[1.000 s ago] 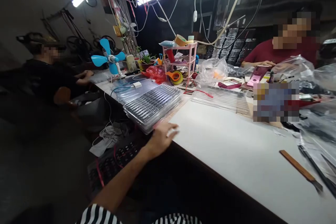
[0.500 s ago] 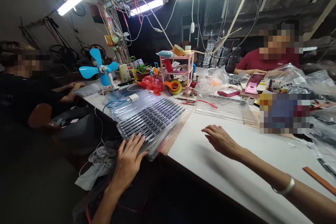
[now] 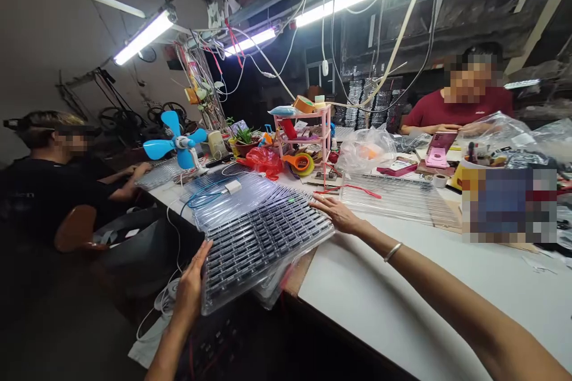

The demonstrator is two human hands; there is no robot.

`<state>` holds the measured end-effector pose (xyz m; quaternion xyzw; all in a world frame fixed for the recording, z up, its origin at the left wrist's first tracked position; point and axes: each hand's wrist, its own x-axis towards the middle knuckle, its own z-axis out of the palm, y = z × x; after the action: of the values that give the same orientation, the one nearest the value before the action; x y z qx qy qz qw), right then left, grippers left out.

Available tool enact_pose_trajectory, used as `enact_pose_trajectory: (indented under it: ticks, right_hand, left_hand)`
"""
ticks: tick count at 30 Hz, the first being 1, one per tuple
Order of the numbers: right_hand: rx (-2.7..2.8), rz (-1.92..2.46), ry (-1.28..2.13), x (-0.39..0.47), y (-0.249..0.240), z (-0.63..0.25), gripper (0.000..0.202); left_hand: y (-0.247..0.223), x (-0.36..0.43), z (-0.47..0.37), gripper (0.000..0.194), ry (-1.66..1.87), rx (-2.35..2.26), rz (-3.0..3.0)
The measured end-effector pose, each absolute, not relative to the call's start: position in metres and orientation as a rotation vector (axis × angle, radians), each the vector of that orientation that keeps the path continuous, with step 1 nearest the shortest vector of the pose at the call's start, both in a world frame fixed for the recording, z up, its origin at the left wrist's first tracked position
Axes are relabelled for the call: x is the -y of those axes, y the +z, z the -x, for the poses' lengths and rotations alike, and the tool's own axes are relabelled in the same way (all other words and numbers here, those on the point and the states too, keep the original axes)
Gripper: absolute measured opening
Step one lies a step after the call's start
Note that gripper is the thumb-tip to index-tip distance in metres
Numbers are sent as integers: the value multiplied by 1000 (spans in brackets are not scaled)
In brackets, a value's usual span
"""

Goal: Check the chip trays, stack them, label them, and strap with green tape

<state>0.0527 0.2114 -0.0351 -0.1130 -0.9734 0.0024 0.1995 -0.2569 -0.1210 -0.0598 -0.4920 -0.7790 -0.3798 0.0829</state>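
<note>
A: What are the hands doing?

B: Both grip a clear plastic tray (image 3: 263, 241) filled with rows of small dark parts, in the lower middle of the frame. The left hand (image 3: 190, 289) clamps the tray's near left edge, fingers curled round it. The right hand (image 3: 337, 214) lies on the far right corner, fingers spread and pressing the rim.

A: Where does the tray sit?

B: It tops a stack of similar trays (image 3: 232, 199) at the left corner of the white table (image 3: 402, 297), and its near end juts past the table edge over the dark floor.

A: Which step does this look like?

B: Lifting or sliding the top tray off the stack, I'd judge. The next move calls for keeping it level, so the loose parts stay in their rows.

A: Is there room?

B: Yes, bare tabletop lies to the right. Clutter crowds the far side: a blue fan (image 3: 176, 143), a pink rack (image 3: 308, 131), another clear tray (image 3: 397, 199). Two other people sit at the frame's left and upper right.
</note>
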Motion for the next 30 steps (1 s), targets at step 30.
enact_pose_trajectory:
  ticks: [30]
  right_hand:
    - [1908, 1878, 147, -66, -35, -347, 50]
  left_hand:
    - [-10, -46, 26, 47, -601, 2414, 1953]
